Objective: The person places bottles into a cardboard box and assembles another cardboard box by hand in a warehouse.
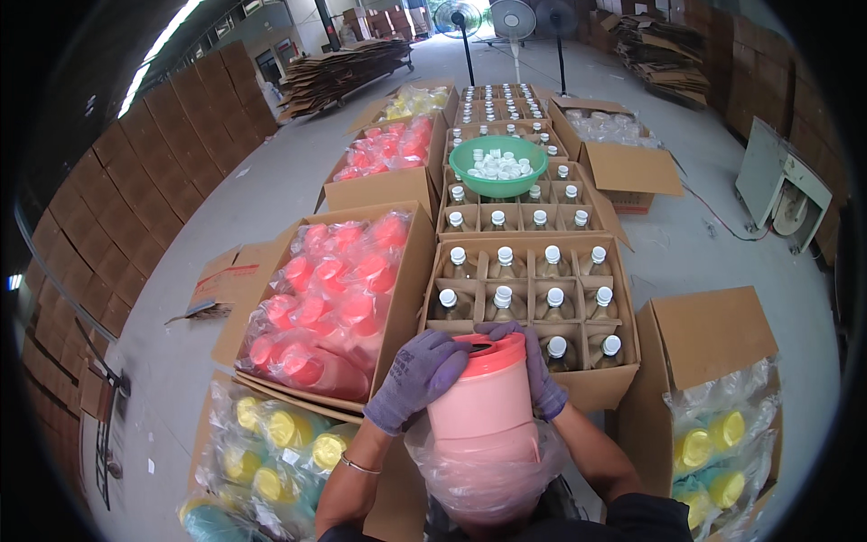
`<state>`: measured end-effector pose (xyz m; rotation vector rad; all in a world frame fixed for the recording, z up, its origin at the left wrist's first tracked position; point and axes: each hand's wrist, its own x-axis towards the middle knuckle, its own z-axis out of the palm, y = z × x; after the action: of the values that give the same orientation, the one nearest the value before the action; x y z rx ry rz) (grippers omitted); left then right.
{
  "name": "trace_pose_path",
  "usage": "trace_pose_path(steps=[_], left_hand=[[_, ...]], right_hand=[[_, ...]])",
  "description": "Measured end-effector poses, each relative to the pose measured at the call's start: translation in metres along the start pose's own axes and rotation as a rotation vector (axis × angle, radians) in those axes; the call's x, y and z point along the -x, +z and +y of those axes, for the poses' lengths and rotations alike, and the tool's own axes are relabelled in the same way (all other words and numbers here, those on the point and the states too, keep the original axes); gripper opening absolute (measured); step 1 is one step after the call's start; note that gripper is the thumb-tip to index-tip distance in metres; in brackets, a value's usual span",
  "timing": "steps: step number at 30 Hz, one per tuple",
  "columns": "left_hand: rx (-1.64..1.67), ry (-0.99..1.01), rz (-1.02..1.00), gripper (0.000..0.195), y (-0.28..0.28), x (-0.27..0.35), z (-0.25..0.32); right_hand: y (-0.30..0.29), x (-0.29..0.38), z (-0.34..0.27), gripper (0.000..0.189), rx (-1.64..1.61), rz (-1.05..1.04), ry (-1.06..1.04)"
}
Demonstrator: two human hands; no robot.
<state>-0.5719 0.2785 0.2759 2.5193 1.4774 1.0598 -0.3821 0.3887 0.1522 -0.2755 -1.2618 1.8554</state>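
Observation:
A pink plastic jug (482, 406) with a red lid (498, 359) is held upright in front of my body, its lower part wrapped in a bunched clear plastic bag (488, 477). My left hand (427, 376), in a purple-grey work glove, grips the lid's left edge. Gloved alike, my right hand (538, 366) holds the right side of the rim. A dark opening shows in the lid between them. Just beyond stands a divided carton (596, 389) of clear bottles with white caps (504, 255); the jug and my hands hide some of its front cells.
Left stands a carton (399, 291) of bagged pink jugs (355, 308); nearer are bagged yellow-lidded jugs (288, 428). More yellow-lidded jugs (694, 447) fill a carton at right. A green basin (498, 186) of white caps rests on bottle cartons. Pedestal fans (513, 20) stand behind.

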Motion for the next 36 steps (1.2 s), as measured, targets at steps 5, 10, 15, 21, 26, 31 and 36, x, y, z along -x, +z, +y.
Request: trace_pose_path(steps=[5,10,15,21,26,31,36], left_hand=[[0.803,-0.526,0.254,0.042,0.057,0.071,-0.047],[1.420,-0.783,0.125,0.055,0.090,0.052,-0.039],[0.911,-0.644,-0.133,0.052,0.144,0.166,-0.036],[1.354,-0.852,-0.071,0.068,0.046,0.110,0.096],[0.268,-0.244,-0.273,0.067,0.121,0.096,0.184],[0.944,-0.441,-0.168,0.044,0.092,0.101,0.161],[1.280,-0.505,0.158,0.031,0.066,0.173,0.119]], right_hand=[[0.029,0.023,-0.050,0.026,0.872,0.005,-0.145],[0.069,0.029,-0.138,0.027,1.203,-0.273,-0.542],[0.055,0.051,-0.189,0.053,0.905,-0.521,-0.204],[0.023,0.067,-0.178,0.055,1.009,-0.314,0.096],[0.051,0.028,-0.139,0.050,1.165,-0.391,0.188],[0.072,-0.008,-0.148,0.063,1.444,-0.629,0.277],[0.031,0.016,-0.140,0.059,0.791,-0.630,0.052]])
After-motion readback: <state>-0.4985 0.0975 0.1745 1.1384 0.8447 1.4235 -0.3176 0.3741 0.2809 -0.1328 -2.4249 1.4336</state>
